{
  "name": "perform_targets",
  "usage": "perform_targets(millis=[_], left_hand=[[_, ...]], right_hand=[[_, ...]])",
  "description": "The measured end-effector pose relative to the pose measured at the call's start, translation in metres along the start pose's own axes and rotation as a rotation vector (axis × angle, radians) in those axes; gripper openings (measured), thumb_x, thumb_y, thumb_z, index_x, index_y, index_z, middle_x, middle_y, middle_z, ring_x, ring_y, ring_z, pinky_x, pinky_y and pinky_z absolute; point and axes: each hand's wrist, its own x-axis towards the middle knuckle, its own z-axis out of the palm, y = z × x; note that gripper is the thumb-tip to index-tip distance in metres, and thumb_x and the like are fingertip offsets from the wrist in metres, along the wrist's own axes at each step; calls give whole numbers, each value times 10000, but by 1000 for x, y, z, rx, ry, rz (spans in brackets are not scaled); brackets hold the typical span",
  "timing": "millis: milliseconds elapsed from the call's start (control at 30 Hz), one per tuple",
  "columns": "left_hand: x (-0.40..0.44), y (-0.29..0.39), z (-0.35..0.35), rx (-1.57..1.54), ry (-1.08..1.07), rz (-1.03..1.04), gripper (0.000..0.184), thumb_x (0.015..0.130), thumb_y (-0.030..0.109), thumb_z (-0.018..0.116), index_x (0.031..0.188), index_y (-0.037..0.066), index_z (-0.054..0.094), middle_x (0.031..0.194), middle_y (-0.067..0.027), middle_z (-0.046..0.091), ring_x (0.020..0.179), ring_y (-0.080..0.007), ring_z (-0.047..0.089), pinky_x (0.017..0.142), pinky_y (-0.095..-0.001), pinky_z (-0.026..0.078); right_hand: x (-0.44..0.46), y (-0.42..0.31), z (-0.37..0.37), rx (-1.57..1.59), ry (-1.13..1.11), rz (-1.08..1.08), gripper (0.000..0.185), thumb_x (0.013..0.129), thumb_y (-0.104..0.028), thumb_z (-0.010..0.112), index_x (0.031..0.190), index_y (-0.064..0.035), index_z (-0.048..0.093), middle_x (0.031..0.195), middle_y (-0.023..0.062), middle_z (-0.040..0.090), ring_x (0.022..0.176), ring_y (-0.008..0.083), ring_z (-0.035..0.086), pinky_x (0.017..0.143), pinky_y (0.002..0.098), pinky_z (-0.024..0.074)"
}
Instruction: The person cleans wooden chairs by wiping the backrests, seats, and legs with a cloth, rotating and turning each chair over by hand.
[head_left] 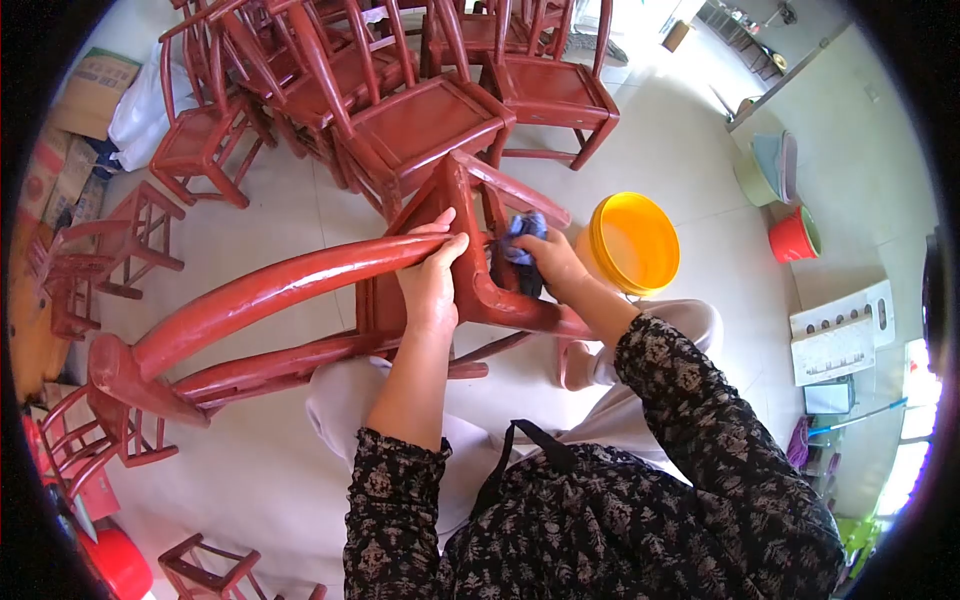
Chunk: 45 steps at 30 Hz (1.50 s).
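A red wooden chair [283, 290] lies tipped over in front of me, its back pointing to the left and its seat frame and legs toward the right. My left hand [432, 275] is wrapped round the chair where a back post meets the seat frame. In my right hand [556, 262] is a bunched blue-purple cloth [524, 232], pressed against the inner side of the frame. Part of the cloth is hidden by the fingers and the chair. Just beyond my right hand stands a yellow bucket [634, 243].
Several red chairs [425, 130] crowd the floor ahead. Small red stools [140, 235] and cardboard boxes [97, 92] line the left side. Along the right wall are a red bucket [790, 238], a white panel [835, 335] and a blue-handled tool [860, 415].
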Motion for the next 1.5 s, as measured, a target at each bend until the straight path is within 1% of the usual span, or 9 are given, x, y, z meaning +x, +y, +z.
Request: perform_targets(millis=[67, 233, 300, 433, 667, 933, 1100, 1267, 1500], left_hand=[[1, 2, -3, -6, 6, 4, 258, 700, -51, 679, 906, 30, 546, 1154, -138, 599, 1003, -164, 550, 933, -295, 409], [3, 4, -3, -17, 30, 13, 250, 706, -54, 676, 906, 32, 552, 1160, -130, 598, 1016, -164, 546, 939, -296, 402], [3, 2, -3, -1, 17, 12, 253, 709, -54, 673, 913, 33, 552, 1166, -131, 596, 1022, -165, 542, 945, -299, 396], [-6, -1, 2, 9, -26, 15, 253, 713, -58, 667, 916, 30, 546, 1183, -143, 583, 1015, -159, 541, 927, -287, 405], [2, 3, 2, 14, -27, -5, 240, 714, -49, 678, 900, 34, 552, 1164, -138, 591, 1000, -156, 538, 914, -283, 413], [-1, 3, -4, 16, -10, -13, 246, 706, -46, 682, 904, 46, 569, 1168, -120, 594, 1044, -178, 528, 963, -312, 379], [1, 5, -3, 12, 14, -41, 238, 712, -35, 680, 903, 44, 563, 1199, -117, 579, 1083, -189, 514, 990, -320, 361], [2, 9, -1, -4, 21, -42, 235, 723, -25, 676, 921, 35, 565, 1206, -107, 576, 1077, -188, 512, 993, -323, 360], [4, 14, 1, 76, 58, -16, 211, 749, -26, 645, 921, 45, 545, 1179, -66, 600, 1056, -189, 539, 947, -329, 422]], right_hand=[[5, 7, -12, 101, 177, 149, 334, 731, -96, 655, 1029, 13, 550, 877, 105, 616, 772, 197, 607, 713, 319, 496], [-35, -20, -3, -91, 45, -52, 473, 759, -83, 626, 1192, 7, 459, 979, 123, 600, 844, 187, 604, 745, 308, 503], [-44, -17, 12, -609, 7, -267, 665, 733, -77, 649, 1317, -18, 337, 1067, 153, 562, 934, 210, 577, 792, 318, 477], [-19, -15, 20, -532, -86, 28, 870, 642, -164, 729, 1361, -13, 262, 1105, 204, 548, 1017, 274, 558, 870, 333, 435], [-1, -18, 15, -794, 18, -239, 884, 629, -182, 728, 1350, 14, 255, 1048, 271, 582, 985, 386, 576, 877, 396, 446], [12, -7, -12, -68, -264, -72, 568, 699, -187, 720, 1190, 11, 515, 1017, 99, 626, 916, 158, 583, 853, 291, 456], [1, -32, -12, -441, 39, -298, 468, 684, -95, 661, 1126, -14, 531, 913, 115, 609, 861, 194, 590, 800, 306, 465], [27, -28, -3, -194, 371, -465, 452, 710, -48, 600, 1151, -31, 500, 939, 137, 607, 877, 225, 592, 802, 323, 465], [-13, -26, 4, -598, -207, -420, 507, 716, 17, 533, 1204, -109, 482, 941, 206, 607, 919, 326, 596, 821, 376, 454]])
